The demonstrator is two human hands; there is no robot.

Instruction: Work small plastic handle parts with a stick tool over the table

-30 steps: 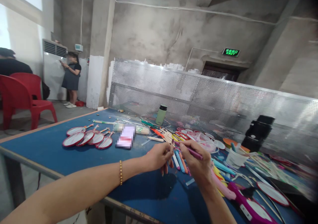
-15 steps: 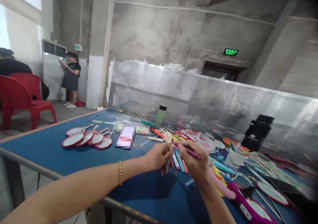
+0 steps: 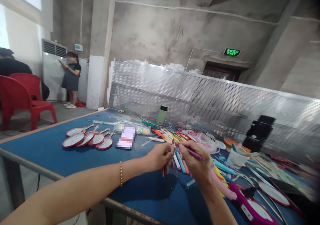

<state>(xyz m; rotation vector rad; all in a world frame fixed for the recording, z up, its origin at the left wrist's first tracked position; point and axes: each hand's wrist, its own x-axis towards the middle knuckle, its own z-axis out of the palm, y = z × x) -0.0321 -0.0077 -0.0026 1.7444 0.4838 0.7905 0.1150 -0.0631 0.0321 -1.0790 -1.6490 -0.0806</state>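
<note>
Pinched in my left hand (image 3: 158, 156) is a small wooden stick (image 3: 172, 147), held upright above the table, its upper end dark. My right hand (image 3: 197, 160) is closed round a purple marker (image 3: 195, 154), whose front end points at the stick's top; whether they touch is too small to tell. Just below and between the hands lie several coloured markers (image 3: 182, 162). Beyond them is a pile of wooden sticks (image 3: 168, 134). To the left, several round, red-rimmed discs with short handles (image 3: 73, 140) overlap on the blue table (image 3: 45, 153).
A phone (image 3: 126, 138) lies left of my hands, with a green bottle (image 3: 162, 115) behind. On the right are a white cup (image 3: 236, 159), a purple-and-pink tool (image 3: 252, 206) and a black device (image 3: 259, 131). A perforated metal screen (image 3: 155, 85) borders the back. One person (image 3: 72, 75) stands far left.
</note>
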